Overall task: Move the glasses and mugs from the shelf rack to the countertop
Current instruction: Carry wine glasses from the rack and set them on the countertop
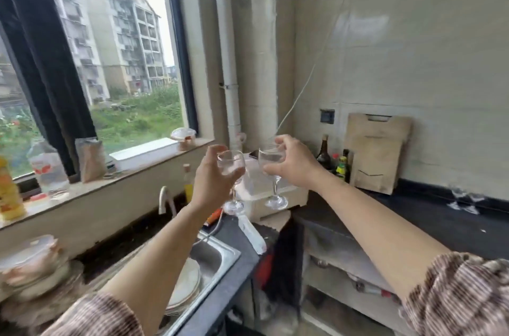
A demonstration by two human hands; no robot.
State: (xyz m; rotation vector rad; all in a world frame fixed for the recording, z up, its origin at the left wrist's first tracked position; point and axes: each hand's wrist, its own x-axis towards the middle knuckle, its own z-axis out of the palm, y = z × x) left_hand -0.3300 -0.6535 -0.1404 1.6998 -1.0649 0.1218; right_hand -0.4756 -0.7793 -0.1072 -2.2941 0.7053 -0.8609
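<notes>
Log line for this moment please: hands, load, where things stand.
left hand: holds stemmed glass | right hand: holds second stemmed glass | both upright, midair | countertop: upturned glasses present

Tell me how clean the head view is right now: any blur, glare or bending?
Head view: daylight from the window, sky blown out; wall tiles show soft glare; motion blur smears the plates at lower left; wide-angle bending curves the window frame; both hands, left and right, and their wine glasses stay fairly sharp.
</notes>
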